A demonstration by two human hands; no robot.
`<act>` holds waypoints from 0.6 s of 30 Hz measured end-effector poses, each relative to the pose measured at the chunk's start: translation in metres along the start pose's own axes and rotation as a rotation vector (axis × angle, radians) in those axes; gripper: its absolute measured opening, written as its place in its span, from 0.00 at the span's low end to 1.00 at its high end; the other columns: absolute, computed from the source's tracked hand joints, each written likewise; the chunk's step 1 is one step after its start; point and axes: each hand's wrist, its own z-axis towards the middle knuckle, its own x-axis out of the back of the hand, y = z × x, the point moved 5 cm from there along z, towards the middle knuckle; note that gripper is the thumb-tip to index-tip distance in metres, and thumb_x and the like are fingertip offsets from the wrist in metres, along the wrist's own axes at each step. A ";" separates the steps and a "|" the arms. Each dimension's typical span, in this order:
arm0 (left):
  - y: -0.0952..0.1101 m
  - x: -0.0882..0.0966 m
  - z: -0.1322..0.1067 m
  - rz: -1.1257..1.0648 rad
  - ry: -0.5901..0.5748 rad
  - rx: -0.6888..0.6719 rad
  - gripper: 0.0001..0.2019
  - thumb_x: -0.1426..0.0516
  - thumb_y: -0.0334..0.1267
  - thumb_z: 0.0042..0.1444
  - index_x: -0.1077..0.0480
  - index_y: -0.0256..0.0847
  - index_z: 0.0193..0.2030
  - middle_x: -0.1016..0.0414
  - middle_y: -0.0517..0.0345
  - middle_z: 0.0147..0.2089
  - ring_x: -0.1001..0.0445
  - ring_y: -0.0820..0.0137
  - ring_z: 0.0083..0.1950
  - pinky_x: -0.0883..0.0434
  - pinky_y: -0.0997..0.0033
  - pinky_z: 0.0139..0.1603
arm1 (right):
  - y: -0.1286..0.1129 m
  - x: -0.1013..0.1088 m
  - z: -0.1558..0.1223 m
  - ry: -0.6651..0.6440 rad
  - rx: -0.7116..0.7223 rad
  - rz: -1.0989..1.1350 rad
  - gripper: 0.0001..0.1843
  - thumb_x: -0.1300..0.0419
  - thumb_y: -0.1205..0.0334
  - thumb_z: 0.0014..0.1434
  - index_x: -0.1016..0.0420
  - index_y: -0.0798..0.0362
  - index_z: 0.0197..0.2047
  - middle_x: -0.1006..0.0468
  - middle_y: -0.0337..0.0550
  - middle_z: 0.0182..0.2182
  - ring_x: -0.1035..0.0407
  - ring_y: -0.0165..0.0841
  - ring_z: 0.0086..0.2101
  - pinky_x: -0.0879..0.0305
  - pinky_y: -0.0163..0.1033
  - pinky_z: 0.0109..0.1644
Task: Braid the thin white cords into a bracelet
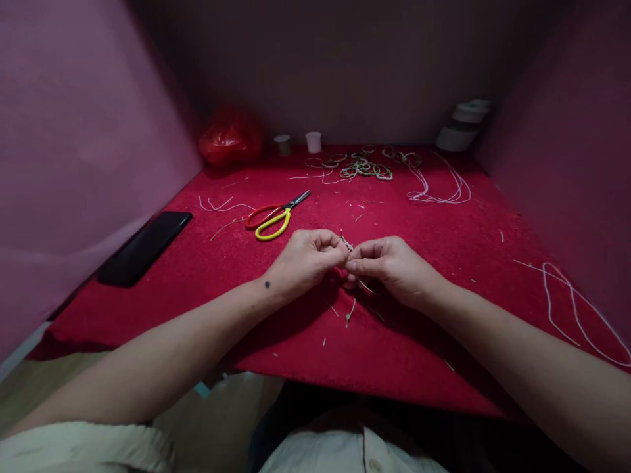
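My left hand (318, 253) and my right hand (382, 263) meet above the red cloth, fingertips almost touching. Between them they pinch a small braided cord piece (347, 244), pale and greenish; most of it is hidden by the fingers. A loose cord end (367, 287) sticks out below my right hand. Just under the hands lies a short green knotted cord (350, 313) among thin offcuts. Scissors (273, 220) with one red and one yellow handle rest to the left of my left hand, blades pointing away from me.
Several braided cord loops (365, 167) lie at the back, near white strings (438, 197) and two spools (313, 142). A red plastic bag (231, 138) stands back left, a white bottle (462, 128) back right. A black phone (145, 248) lies left; another white string (572, 295) lies right.
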 end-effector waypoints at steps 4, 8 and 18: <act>-0.004 -0.002 0.001 -0.054 0.017 -0.011 0.05 0.44 0.35 0.51 0.33 0.36 0.27 0.40 0.70 0.17 0.48 0.84 0.16 0.50 0.81 0.17 | 0.001 0.001 0.002 -0.024 0.001 0.041 0.09 0.31 0.62 0.41 0.25 0.57 0.21 0.25 0.40 0.17 0.33 0.27 0.19 0.43 0.33 0.25; -0.008 -0.004 0.004 -0.072 0.024 -0.012 0.05 0.44 0.34 0.51 0.34 0.37 0.27 0.35 0.67 0.20 0.44 0.85 0.16 0.48 0.82 0.17 | 0.003 0.003 0.003 -0.050 0.022 0.059 0.09 0.31 0.61 0.43 0.25 0.57 0.22 0.24 0.41 0.18 0.32 0.28 0.20 0.41 0.34 0.26; -0.003 -0.003 0.005 -0.064 0.056 -0.115 0.06 0.47 0.31 0.56 0.37 0.38 0.28 0.39 0.71 0.12 0.44 0.83 0.11 0.47 0.85 0.13 | 0.003 0.004 0.004 -0.037 -0.014 0.063 0.06 0.33 0.64 0.45 0.25 0.58 0.23 0.24 0.44 0.18 0.30 0.29 0.21 0.44 0.31 0.22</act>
